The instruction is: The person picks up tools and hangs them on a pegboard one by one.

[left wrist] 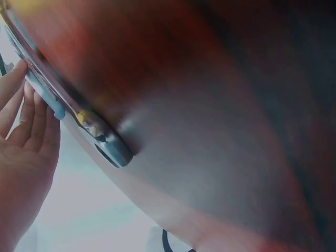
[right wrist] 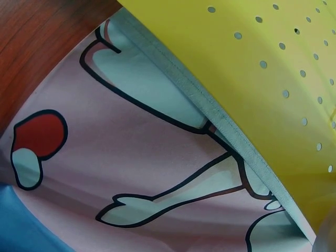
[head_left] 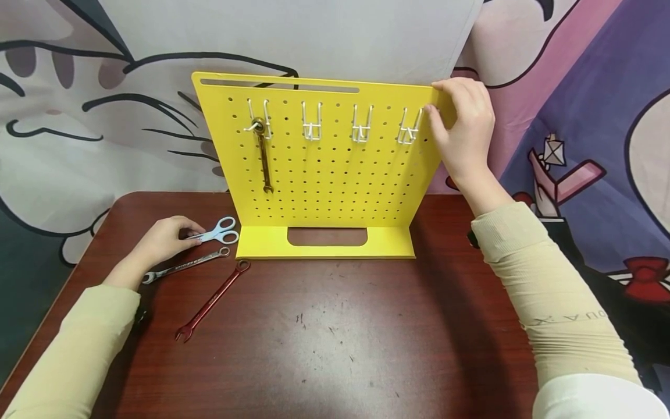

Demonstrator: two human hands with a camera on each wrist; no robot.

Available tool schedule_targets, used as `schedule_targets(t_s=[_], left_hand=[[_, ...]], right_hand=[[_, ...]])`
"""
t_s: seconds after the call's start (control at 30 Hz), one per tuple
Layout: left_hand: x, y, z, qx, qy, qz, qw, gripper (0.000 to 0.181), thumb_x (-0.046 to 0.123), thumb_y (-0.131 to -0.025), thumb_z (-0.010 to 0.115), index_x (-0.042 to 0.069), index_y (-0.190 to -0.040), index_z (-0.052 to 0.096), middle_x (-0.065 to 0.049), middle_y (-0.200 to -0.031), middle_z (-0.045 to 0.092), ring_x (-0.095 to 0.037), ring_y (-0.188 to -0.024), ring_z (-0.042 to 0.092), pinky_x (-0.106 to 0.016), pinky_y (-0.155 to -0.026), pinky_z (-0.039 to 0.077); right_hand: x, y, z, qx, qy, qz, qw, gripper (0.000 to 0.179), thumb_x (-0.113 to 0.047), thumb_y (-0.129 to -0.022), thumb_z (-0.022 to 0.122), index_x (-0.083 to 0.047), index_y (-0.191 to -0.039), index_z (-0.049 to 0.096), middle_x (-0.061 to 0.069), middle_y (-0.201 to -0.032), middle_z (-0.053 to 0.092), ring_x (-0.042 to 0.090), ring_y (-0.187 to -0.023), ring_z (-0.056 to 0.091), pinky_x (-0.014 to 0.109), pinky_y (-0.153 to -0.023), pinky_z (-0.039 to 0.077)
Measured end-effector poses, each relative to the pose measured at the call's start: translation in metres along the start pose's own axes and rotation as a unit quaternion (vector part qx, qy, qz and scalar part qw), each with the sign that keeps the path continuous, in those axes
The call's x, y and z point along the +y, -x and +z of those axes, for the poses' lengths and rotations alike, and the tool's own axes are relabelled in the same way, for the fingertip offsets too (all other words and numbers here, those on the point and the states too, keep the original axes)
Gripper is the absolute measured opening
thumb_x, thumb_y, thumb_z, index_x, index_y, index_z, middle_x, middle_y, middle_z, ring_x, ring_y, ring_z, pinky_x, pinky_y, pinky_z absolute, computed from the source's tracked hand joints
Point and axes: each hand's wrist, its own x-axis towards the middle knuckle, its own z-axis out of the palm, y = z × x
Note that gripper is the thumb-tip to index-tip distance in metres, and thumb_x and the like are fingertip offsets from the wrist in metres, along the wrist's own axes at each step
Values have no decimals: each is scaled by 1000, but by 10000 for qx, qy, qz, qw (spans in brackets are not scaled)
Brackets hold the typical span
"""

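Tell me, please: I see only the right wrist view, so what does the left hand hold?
Observer: The left hand pinches the scissors.
Operator: Thank you. Does anything hang on the board?
Observer: Yes, a wrench hangs from the leftmost hook.
Operator: And are there other tools on the table?
Observer: Yes, a silver wrench and a red wrench lie there.

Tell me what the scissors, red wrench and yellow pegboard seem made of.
Scissors: handles likely plastic, judging by their even pale blue.
Red wrench: probably metal with a glossy coloured finish, given its glints.
Yellow pegboard: smooth, perhaps painted metal or plastic; uniform colour leaves it open.
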Motion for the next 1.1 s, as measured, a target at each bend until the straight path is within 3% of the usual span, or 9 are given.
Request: schedule_targets(t_s=[0.47, 0.67, 0.97, 1.03, 1.1], left_hand=[[0, 4, -5, 1, 381, -224, 9990, 15, 7, -91, 83, -3, -99, 75, -11, -88, 74, -15, -81, 61, -18, -67, 47], [12, 11, -9, 217, 484, -288, 9982, 14, 8, -91, 82, -1, -100, 76, -10, -89, 76, -3, -78, 60, -15, -69, 48], [31, 21, -9, 668, 1038, -353, 9917, 22, 8, -92, 82, -5, -108, 76, -22, -97, 77, 12, -75, 58, -10, -65, 52], [35, 22, -9, 753, 1237, -373, 9888, 22, 7, -92, 82, -6, -109, 75, -19, -96, 78, 13, -75, 59, -11, -65, 54], [40, 22, -8, 832, 1450, -392, 9852, 23, 7, -92, 82, -6, -109, 75, -9, -92, 78, 12, -75, 61, -10, -65, 55]], right_hand=[[0, 0, -1, 6, 5, -26, 10000, 27, -13, -99, 72, 1, -122, 74, 22, -123, 73, 38, -119, 62, 43, -112, 45], [0, 0, -1, 26, -29, -4, 10000, 28, -13, -98, 72, 1, -122, 74, 22, -123, 73, 38, -119, 62, 42, -112, 45], [1, 0, -1, 18, -28, -6, 10000, 27, -13, -99, 72, 1, -122, 74, 22, -123, 72, 38, -120, 62, 42, -112, 45], [1, 0, -1, 23, -39, 0, 10000, 28, -13, -99, 72, 1, -122, 74, 22, -123, 72, 38, -120, 61, 42, -112, 45], [1, 0, 0, 31, -49, 2, 10000, 28, -13, -99, 72, 1, -122, 74, 22, -123, 72, 38, -120, 62, 42, -112, 45]])
